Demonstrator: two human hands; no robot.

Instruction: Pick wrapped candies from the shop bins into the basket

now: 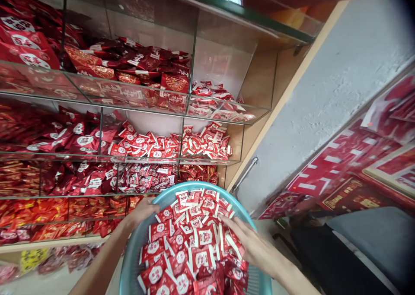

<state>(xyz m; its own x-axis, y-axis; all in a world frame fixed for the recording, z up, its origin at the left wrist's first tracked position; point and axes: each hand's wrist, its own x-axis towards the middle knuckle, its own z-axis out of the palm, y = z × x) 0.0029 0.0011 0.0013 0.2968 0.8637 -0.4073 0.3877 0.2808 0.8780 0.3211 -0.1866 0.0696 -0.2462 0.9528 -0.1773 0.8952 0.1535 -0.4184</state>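
A round teal plastic basket (130, 247) fills the lower middle, heaped with small red-and-white wrapped packets (204, 236). My left hand (144, 212) is closed on the basket's rim at its upper left side. My right hand (248, 241) lies over the packets on the right side of the heap, its fingers stretched forward and resting on them. The undersides of its fingers are hidden, but no packet is visibly gripped.
Ahead stands a shelf unit with glass dividers (145, 159), its compartments holding many red packets (149, 144). A grey wall (311, 100) slopes at right. Red printed goods (337, 161) and a dark chair-like object (327, 256) are at the right.
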